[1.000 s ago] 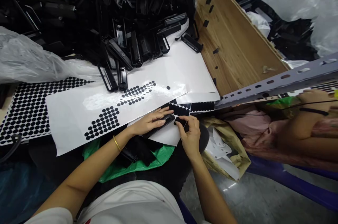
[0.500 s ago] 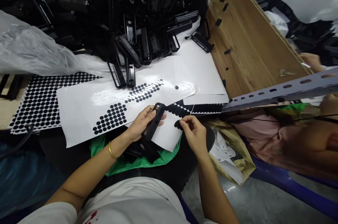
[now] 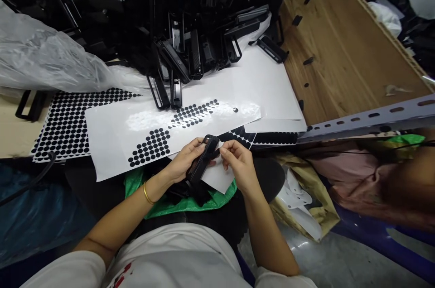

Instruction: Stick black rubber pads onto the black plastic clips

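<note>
My left hand (image 3: 185, 159) is closed around a slim black plastic part (image 3: 200, 161) with a textured face and an open frame at its upper end, held at a slant. Against that upper end, my right hand (image 3: 238, 161) pinches a small black round sticker, mostly hidden by the fingertips. Beneath both hands is a white backing sheet (image 3: 220, 179), partly covered. Just beyond them lies a larger white sheet (image 3: 112, 143) bearing black round stickers (image 3: 151, 147) in two patches. More black parts rest on green material (image 3: 163, 208) in my lap, largely covered.
A big pile of black plastic parts (image 3: 136, 21) fills the back of the table. Clear plastic wrap (image 3: 50, 57) and a full dotted sticker sheet (image 3: 68, 125) are at left. A wooden board (image 3: 343, 48) and slotted metal rail (image 3: 367, 116) border the right; a person sits beyond.
My right hand has moved from the backing sheet, where it pinched at black dots, up and left to the part's upper end. The part has tilted a little in my left hand.
</note>
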Tool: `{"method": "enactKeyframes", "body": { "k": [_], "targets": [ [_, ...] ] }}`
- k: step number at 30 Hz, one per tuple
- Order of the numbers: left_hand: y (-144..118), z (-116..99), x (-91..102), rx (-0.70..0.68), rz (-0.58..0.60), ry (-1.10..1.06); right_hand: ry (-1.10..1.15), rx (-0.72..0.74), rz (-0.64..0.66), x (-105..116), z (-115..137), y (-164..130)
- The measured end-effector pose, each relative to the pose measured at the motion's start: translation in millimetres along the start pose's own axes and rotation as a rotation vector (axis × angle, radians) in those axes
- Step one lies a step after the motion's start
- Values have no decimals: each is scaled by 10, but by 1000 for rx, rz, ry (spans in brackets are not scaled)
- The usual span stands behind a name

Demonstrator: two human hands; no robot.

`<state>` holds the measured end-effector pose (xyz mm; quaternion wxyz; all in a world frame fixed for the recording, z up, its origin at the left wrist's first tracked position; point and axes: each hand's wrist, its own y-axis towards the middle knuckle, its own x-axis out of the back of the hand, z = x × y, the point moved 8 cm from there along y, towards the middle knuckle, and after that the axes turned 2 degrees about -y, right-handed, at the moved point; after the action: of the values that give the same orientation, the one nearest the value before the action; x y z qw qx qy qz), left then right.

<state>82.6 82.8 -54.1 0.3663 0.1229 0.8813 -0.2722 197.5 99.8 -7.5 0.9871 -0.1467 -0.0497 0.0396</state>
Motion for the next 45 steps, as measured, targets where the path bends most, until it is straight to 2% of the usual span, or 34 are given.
{"method": "enactKeyframes", "body": {
  "k": [3,8,19,25,31,41,45],
  "targets": [
    [-44,8,-13,15,1,-18,71,-13,-32,-25,-43,57],
    [-96,-17,-21,17,-10,-6,53,-15,-13,-82,-53,90],
    [-140,-22,-10,16,-26,0,-164,66,29,-118,57,98],
    [-164,-23,-26,29,-38,11,-275,115,-45,-108,117,80],
    [-152,-17,-27,20,-63,0,-284,128,-48,-128,105,79],
    [-156,-147,-9,-71,-147,276,-305,162,-58,-207,89,81],
    [-166,-212,48,-122,-162,352,-380,213,-63,-281,103,44]
  ]
}}
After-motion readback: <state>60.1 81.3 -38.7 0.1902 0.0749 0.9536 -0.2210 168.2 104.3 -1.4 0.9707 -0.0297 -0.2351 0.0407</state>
